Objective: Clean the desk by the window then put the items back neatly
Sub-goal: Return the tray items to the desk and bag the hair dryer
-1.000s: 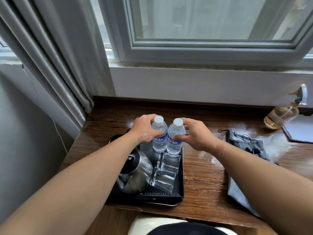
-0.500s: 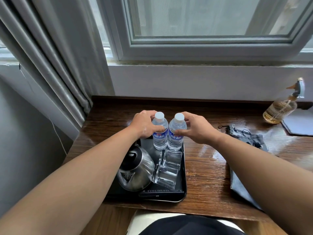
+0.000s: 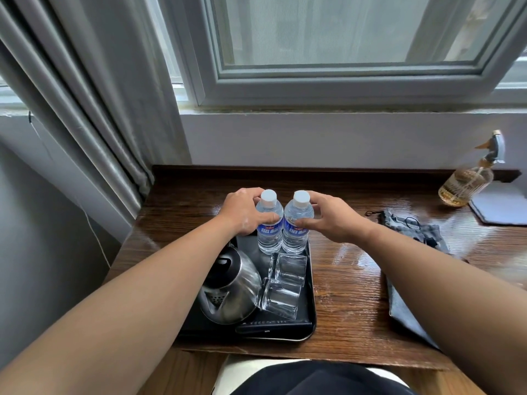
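Clear plastic: the left bottle (image 3: 267, 238) and right bottle (image 3: 296, 238) stood upright and touching, side by side at the far end of the black tray (image 3: 312, 309) on the table (image 3: 350, 295).
Contents: both looked full, with white caps on.
Weight: probably moderate, an easy one-handed load each.
Walls: thin and likely to dent under a hard squeeze; the smooth label could be slick near the wet-looking wood.
Stability: tall and narrow, so they would tip easily.
Best hold: around the shoulder or the labelled waist, not the cap.
Left hand (image 3: 243, 212): palm down, wrapped round the outer side of the left bottle, thumb across the front above the label.
Right hand (image 3: 335, 220): mirrored on the right bottle, thumb at label height, fingers (image 3: 315, 201) curled over the shoulder beside the cap.
Arms: both forearms stretched forward, the left one passing above the kettle (image 3: 231, 289).
Fragile neighbours: two glasses (image 3: 289, 269) sat just in front of the bottles.
Elsewhere: a grey cloth (image 3: 427, 235) lay to the right, and a spray bottle (image 3: 467, 181) stood well apart.
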Available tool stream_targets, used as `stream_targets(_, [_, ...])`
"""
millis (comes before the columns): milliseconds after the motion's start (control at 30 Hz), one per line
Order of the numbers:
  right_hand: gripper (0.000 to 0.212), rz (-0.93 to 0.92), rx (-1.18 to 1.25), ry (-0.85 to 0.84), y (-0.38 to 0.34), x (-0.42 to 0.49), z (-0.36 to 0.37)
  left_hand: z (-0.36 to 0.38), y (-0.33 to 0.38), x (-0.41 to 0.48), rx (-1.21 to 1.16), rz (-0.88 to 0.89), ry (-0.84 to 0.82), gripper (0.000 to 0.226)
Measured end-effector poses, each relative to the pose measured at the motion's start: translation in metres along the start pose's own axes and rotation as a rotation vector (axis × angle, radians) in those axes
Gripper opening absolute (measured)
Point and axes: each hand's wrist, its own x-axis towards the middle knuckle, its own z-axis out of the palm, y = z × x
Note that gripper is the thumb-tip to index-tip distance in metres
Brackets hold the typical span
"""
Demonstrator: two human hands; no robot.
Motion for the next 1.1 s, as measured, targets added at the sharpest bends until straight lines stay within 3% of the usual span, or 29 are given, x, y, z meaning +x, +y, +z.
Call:
stream_targets(100, [0.088,0.058,0.036,0.012,0.005,-0.009,0.001,-0.006,-0.001,-0.005,-0.084,-0.03,-0.014,0.072])
stream_targets(167, [0.096,0.106,0.044,0.074,0.009,-0.019,0.002,-0.018,-0.004,-0.011,-0.157,-0.036,0.038,0.077])
stream_targets(333, [0.059,0.171,0.025,0.298,0.015,-0.061,0.015,-0.063,-0.027,-0.04,-0.275,-0.065,0.177,0.064])
stream_targets(467, [0.052,0.194,0.028,0.126,0.006,-0.086,0.042,-0.082,-0.058,-0.068,-0.314,-0.196,0.211,0.054])
stream_targets(633, [0.065,0.151,-0.043,-0.093,-0.02,-0.089,0.079,-0.069,-0.102,-0.097,-0.216,-0.308,0.034,0.057])
stream_targets(767, [0.073,0.138,-0.13,-0.173,-0.042,-0.081,0.11,-0.051,-0.138,-0.117,-0.121,-0.33,-0.163,0.068])
stream_targets(933, [0.061,0.165,-0.219,-0.138,-0.061,-0.072,0.142,-0.029,-0.17,-0.131,0.067,-0.206,-0.344,0.087])
stream_targets(1100, [0.041,0.245,-0.256,-0.036,-0.074,-0.07,0.157,-0.008,-0.177,-0.137,0.018,-0.175,-0.337,0.11])
